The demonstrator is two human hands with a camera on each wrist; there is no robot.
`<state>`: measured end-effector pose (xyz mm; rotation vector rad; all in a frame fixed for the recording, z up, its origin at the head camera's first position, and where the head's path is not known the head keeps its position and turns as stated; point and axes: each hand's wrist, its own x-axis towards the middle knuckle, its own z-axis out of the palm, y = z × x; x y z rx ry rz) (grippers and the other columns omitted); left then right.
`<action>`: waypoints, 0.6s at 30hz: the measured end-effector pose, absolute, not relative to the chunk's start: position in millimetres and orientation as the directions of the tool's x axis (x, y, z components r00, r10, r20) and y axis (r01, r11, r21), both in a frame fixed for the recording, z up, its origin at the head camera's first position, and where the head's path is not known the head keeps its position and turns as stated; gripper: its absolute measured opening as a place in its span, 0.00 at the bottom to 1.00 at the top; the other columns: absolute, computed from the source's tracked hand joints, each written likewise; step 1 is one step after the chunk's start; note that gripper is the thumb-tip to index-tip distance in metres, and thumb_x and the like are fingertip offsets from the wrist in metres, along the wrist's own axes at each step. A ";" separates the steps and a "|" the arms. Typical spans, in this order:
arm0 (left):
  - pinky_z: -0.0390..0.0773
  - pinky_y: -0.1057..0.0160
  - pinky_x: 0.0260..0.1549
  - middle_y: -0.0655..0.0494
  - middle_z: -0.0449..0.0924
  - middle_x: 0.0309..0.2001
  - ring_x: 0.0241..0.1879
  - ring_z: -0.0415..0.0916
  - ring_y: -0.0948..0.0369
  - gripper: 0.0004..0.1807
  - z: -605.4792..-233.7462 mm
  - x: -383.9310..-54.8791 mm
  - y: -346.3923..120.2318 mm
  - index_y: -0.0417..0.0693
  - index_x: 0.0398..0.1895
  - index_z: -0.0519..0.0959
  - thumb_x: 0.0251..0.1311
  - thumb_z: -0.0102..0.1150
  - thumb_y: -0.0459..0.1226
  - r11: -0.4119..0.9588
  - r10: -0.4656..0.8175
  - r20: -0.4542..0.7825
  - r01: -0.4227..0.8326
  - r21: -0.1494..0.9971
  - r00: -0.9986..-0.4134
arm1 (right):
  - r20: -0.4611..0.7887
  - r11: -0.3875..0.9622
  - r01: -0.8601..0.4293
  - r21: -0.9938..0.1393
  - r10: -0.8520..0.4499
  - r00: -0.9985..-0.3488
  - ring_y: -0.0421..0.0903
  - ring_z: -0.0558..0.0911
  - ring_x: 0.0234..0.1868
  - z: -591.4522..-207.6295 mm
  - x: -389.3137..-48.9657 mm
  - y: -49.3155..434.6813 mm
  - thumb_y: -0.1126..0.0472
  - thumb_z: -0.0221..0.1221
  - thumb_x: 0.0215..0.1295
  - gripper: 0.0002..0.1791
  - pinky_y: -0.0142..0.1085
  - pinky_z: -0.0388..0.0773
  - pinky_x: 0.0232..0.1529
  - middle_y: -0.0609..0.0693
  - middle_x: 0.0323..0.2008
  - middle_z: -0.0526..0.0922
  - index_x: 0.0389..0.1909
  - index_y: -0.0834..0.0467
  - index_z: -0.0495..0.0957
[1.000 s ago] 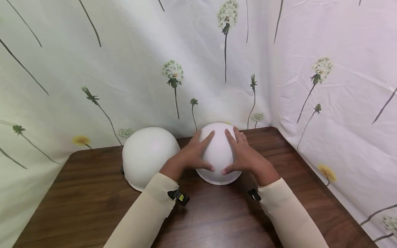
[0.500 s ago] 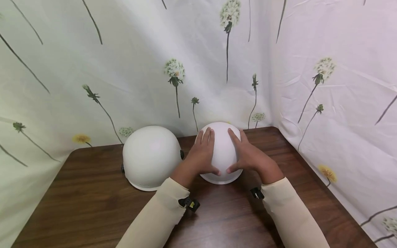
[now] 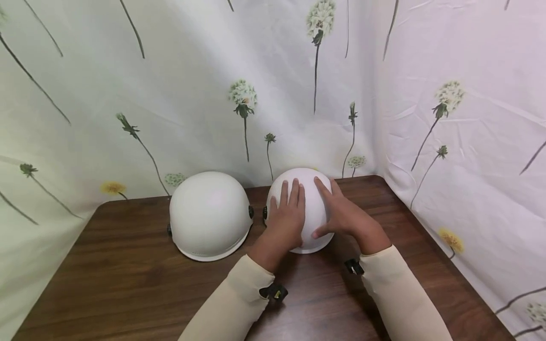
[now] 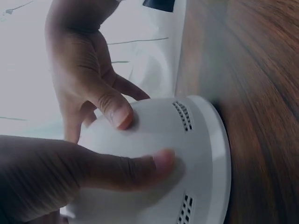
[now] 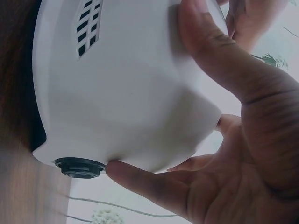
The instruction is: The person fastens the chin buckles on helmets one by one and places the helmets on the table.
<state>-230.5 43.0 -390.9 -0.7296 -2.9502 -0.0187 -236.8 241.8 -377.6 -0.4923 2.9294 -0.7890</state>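
Note:
A white, dome-shaped helmet [image 3: 310,208] with black side knobs rests dome up on the table near the back. My left hand [image 3: 286,222] lies across its left side, fingers fairly straight and pointing away from me. On its right side, my right hand [image 3: 350,218] is spread over the curve, thumb toward the front. The left wrist view shows both thumbs on the white shell [image 4: 196,154] between two groups of vents. In the right wrist view, a right finger reaches close to a black knob [image 5: 79,167]. Left of my hands stands another white helmet [image 3: 209,218].
Both helmets stand on a dark brown wooden table [image 3: 141,284] with rounded back corners. White cloth [image 3: 192,118] printed with dandelions hangs behind and at the sides. A small black camera [image 3: 275,292] is strapped at each wrist.
My left hand has slid right over the helmet's dome, its fingers coming closer together, uncovering the helmet's left knob. The right hand has shifted slightly right. Both helmets stay in place.

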 end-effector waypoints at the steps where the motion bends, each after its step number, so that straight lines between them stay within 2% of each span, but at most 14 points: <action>1: 0.64 0.32 0.79 0.41 0.36 0.91 0.90 0.37 0.39 0.84 -391.0 -230.0 43.7 0.38 0.90 0.41 0.40 0.92 0.58 0.887 0.460 0.105 0.462 -0.008 -0.882 | 0.024 0.816 -0.291 -0.500 -0.323 -0.946 0.72 0.63 0.82 -377.7 -236.8 242.0 0.48 0.90 0.42 0.85 0.62 0.75 0.73 0.70 0.88 0.33 0.91 0.51 0.38; 9: 0.59 0.32 0.82 0.43 0.36 0.91 0.90 0.35 0.40 0.84 -395.4 -233.4 34.6 0.42 0.91 0.42 0.38 0.94 0.54 0.894 0.430 0.098 0.439 0.092 -0.897 | 0.075 0.796 -0.336 -0.503 -0.348 -0.935 0.72 0.64 0.82 -390.5 -243.4 240.1 0.44 0.89 0.42 0.84 0.64 0.74 0.73 0.69 0.88 0.36 0.92 0.49 0.40; 18: 0.55 0.32 0.83 0.45 0.35 0.92 0.91 0.33 0.42 0.84 -399.4 -242.3 26.1 0.43 0.91 0.41 0.40 0.94 0.53 0.861 0.470 0.141 0.487 0.147 -0.872 | 0.063 0.805 -0.301 -0.512 -0.314 -0.947 0.74 0.65 0.81 -389.0 -243.7 240.0 0.42 0.88 0.44 0.83 0.64 0.76 0.72 0.69 0.89 0.33 0.92 0.47 0.38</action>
